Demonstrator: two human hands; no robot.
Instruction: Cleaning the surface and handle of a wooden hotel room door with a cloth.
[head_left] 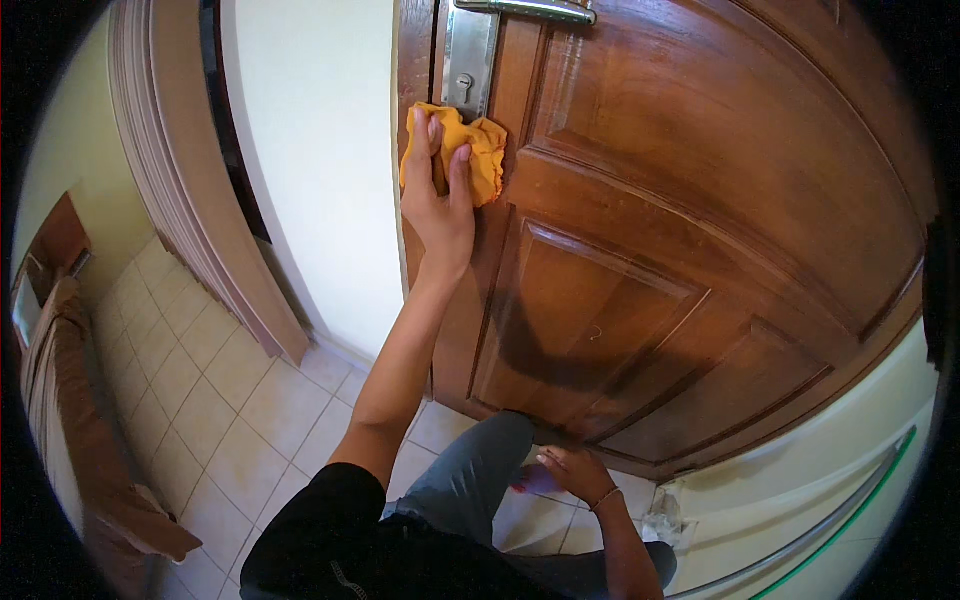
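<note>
Up high, left hand (438,190) presses orange cloth (478,155) flat against wooden door (680,200), under its fingers

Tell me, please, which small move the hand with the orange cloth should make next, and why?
Probably slide the orange cloth down the wooden door. The left hand presses it flat just under the metal lock plate, and the panels below lie within that arm's reach. The right hand hangs low, by the knee.
</note>
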